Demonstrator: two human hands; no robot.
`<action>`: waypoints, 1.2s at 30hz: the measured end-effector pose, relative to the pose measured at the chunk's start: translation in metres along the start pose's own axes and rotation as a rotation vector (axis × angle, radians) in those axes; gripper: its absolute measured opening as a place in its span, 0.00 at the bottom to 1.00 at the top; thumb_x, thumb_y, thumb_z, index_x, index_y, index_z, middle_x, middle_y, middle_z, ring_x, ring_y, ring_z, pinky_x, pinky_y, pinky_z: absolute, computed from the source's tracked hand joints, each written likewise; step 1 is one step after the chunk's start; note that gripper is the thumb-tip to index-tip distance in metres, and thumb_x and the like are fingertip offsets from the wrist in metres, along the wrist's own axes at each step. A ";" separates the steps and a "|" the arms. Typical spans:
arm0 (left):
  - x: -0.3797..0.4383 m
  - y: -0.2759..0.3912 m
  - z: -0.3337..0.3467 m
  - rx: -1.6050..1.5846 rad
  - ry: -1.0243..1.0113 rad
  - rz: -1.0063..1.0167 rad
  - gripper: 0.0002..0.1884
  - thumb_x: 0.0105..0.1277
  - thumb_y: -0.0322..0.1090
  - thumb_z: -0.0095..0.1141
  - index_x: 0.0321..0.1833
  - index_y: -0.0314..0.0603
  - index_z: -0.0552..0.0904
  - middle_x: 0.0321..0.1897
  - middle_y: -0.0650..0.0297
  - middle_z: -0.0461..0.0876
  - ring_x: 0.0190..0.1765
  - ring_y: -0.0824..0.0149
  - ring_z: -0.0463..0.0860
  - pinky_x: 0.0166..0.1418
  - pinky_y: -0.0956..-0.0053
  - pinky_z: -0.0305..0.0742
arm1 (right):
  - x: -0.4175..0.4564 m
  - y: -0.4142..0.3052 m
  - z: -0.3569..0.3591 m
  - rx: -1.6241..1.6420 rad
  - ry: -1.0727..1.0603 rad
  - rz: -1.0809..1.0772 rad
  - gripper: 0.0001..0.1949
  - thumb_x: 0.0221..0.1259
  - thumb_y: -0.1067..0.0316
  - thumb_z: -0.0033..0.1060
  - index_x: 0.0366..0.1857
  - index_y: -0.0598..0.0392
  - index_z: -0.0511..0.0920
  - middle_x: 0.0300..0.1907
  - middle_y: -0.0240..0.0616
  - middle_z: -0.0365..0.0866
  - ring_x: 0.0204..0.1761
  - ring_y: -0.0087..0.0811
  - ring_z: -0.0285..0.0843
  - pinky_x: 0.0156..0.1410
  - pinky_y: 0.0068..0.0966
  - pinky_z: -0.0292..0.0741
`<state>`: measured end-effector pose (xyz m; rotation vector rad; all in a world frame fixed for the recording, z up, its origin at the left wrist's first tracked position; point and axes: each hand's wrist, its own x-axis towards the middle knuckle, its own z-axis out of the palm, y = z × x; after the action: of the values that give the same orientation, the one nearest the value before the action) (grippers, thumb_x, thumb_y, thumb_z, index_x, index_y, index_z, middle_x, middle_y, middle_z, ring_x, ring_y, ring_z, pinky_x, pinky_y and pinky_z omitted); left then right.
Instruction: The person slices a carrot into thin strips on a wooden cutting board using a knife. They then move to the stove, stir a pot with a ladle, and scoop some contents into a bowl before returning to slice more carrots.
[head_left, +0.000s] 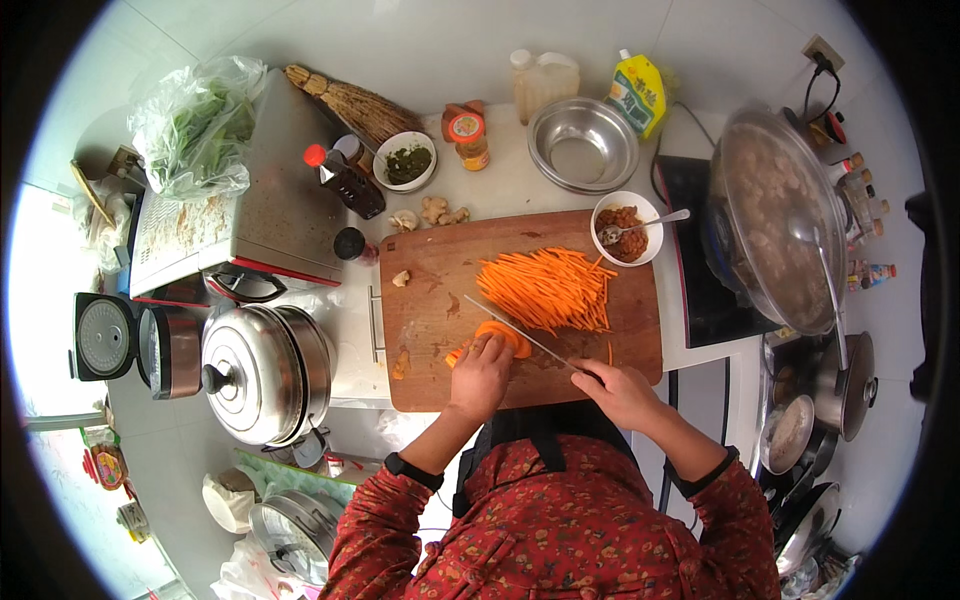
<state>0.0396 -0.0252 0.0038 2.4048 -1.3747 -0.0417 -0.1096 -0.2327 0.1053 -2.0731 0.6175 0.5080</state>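
Note:
My left hand (481, 373) presses down on a stack of carrot slices (501, 334) on the wooden cutting board (427, 300). My right hand (616, 391) grips a kitchen knife (529, 337) by its handle, which the fingers hide. The blade lies slantwise along the far side of the slices. Just beyond it rests a heap of carrot shreds (547, 289), and one loose strip (610, 353) lies near my right hand. Small pieces of ginger (401, 278) sit at the board's left side. A white bowl of reddish-brown sauce (628, 229) with a spoon stands at the far right corner.
Right of the board, a large pan of meat in liquid (780, 217) sits on a black cooktop (690, 277). Steel bowls (583, 146), a jar (470, 142) and a bowl of chopped greens (405, 162) stand behind. At left are a lidded steel pot (255, 371) and an oven (277, 172).

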 end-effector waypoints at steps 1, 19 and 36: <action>0.002 0.000 -0.001 0.018 0.012 0.013 0.14 0.61 0.33 0.63 0.51 0.45 0.84 0.52 0.60 0.82 0.57 0.55 0.82 0.58 0.60 0.79 | 0.001 0.000 -0.001 0.000 -0.009 0.002 0.27 0.75 0.38 0.47 0.64 0.44 0.79 0.41 0.52 0.87 0.46 0.55 0.85 0.50 0.45 0.78; 0.010 0.002 -0.014 -0.043 -0.054 0.002 0.16 0.60 0.32 0.59 0.52 0.44 0.84 0.49 0.61 0.80 0.57 0.57 0.81 0.54 0.62 0.81 | 0.030 -0.008 0.021 -0.089 0.020 -0.111 0.24 0.76 0.43 0.48 0.65 0.46 0.78 0.46 0.53 0.87 0.48 0.55 0.85 0.53 0.44 0.79; 0.008 -0.003 -0.004 0.037 -0.044 0.032 0.18 0.59 0.36 0.63 0.53 0.49 0.84 0.50 0.63 0.80 0.57 0.56 0.82 0.55 0.65 0.82 | 0.022 -0.021 0.001 -0.120 -0.077 -0.007 0.26 0.77 0.40 0.44 0.65 0.45 0.79 0.49 0.52 0.87 0.53 0.54 0.84 0.57 0.44 0.78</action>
<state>0.0474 -0.0294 0.0073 2.4248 -1.4458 -0.0610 -0.0802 -0.2268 0.1060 -2.1560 0.5455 0.6316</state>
